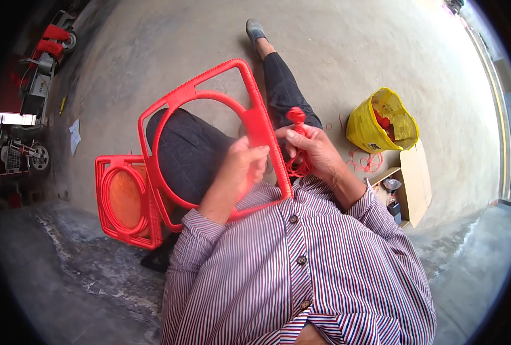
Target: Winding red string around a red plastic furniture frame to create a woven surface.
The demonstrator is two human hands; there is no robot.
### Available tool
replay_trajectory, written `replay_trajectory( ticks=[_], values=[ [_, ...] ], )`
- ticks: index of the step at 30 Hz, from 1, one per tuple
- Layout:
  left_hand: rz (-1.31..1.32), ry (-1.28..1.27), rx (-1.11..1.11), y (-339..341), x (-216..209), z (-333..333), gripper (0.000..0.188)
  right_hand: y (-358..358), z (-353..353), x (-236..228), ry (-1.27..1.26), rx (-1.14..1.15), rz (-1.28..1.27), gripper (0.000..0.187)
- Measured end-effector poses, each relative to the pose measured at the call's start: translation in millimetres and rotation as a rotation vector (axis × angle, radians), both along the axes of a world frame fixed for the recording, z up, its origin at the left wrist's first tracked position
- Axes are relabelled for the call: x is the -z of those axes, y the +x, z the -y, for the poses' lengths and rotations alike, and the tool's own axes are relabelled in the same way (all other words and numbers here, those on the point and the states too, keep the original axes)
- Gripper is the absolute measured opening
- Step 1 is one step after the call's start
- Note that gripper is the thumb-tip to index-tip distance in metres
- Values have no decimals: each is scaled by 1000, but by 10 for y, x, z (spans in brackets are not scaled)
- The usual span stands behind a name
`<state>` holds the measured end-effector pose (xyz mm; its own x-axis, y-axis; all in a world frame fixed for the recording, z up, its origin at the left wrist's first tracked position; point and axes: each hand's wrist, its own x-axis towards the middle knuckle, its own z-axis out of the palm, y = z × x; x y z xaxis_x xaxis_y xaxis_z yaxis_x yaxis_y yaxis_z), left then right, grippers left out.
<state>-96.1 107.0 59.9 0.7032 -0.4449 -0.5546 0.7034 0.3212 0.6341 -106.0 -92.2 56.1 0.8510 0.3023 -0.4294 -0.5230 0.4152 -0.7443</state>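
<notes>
A red square frame point(259, 123) with a round ring inside it stands tilted across my lap, its outer edge wound with red cord. My left hand point(241, 168) is closed on the frame's right side, thumb pressed on top. Close by that side, my right hand point(320, 154) is closed around a bundle of red cord point(299, 168). A knotted red end sticks up above its fingers, and loops hang below. The fingertips of my right hand come close to the frame's edge; whether they touch it I cannot tell. Part of the ring's lower side is hidden by my left forearm.
More red frames point(102, 192) lean in a stack at my left. At my right stand a yellow bag point(360, 129) with red things inside and an open cardboard box point(417, 187), with loose red cord point(366, 163) between. Parked scooters point(35, 156) and white paper point(75, 137) are far left.
</notes>
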Motion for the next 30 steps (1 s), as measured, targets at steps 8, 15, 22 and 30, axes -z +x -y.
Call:
replay_trajectory(
  ticks=[8, 15, 22, 30],
  values=[
    [-98, -50, 26, 27, -17, 43, 13, -62, -53, 93, 89, -45, -43, 11],
    [-142, -84, 51, 0, 47, 40, 7, -197, -31, 147, 127, -72, -56, 9],
    [-139, -131, 16, -2, -27, 28, 8, -175, -2, 209, 138, -78, -30, 9],
    [-64, -67, -39, 94, -16, 11, 9, -40, -212, -20, 128, -92, -151, 16]
  ],
)
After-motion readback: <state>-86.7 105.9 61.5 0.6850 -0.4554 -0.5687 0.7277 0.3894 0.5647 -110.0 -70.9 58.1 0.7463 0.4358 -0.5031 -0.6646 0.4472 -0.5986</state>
